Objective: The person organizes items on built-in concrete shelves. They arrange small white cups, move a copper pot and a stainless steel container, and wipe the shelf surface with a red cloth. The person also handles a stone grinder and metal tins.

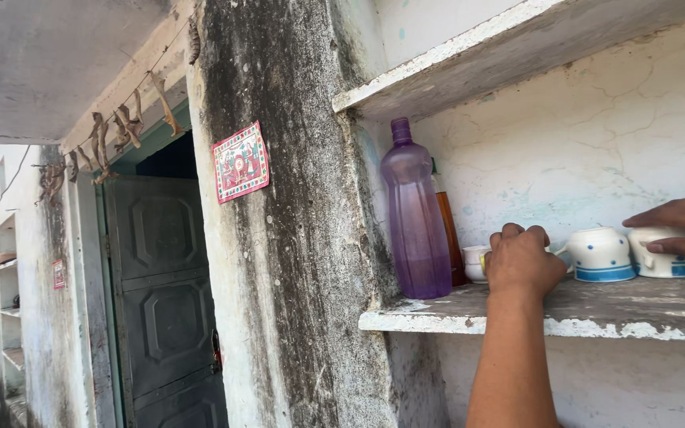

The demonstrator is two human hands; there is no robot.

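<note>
The left hand [523,260] is curled shut on the shelf [596,313], hiding what it holds. A small cup [475,263] sits just left of it. The right hand [679,226] rests, fingers flat, on an upside-down cup [663,254].

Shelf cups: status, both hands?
Left hand closed around something at the small cup. Right hand resting on upturned cup. Purple bottle stands close left.

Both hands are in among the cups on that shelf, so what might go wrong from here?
1. The left hand is closed among the cups beside the tall purple bottle; a nudge could topple it.
2. The right hand rests on an upturned cup, which may slide against its neighbour.
</note>
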